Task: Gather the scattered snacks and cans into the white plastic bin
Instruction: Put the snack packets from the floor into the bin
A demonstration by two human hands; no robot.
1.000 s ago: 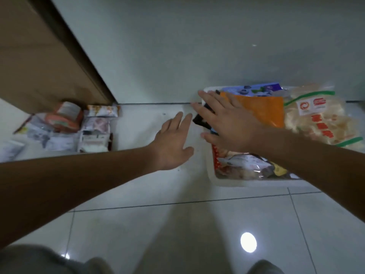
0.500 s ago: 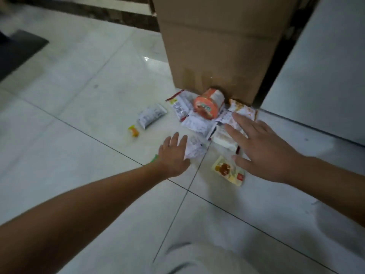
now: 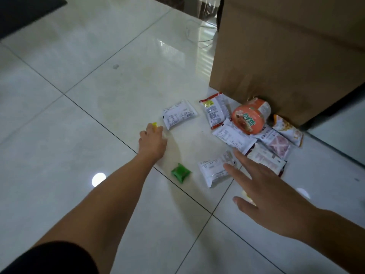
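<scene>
Snacks lie scattered on the tiled floor; the white bin is out of view. My left hand (image 3: 153,140) reaches far forward, its fingers curled over a small yellow snack (image 3: 155,124) beside a white packet (image 3: 178,114). My right hand (image 3: 262,186) hovers with spread fingers over another white packet (image 3: 213,171). A small green packet (image 3: 180,172) lies between my hands. An orange noodle cup (image 3: 249,117) lies on its side among several white and pink packets (image 3: 276,143).
A large cardboard box (image 3: 286,46) stands right behind the pile. White cables (image 3: 197,34) trail on the floor left of the box. A dark mat (image 3: 23,12) sits at the top left. Glossy tiles (image 3: 88,80) stretch to the left.
My view has swung from the bin to the snack pile. My left hand has moved forward from the middle packet to the yellow snack. My right hand has drawn back from the pile.
</scene>
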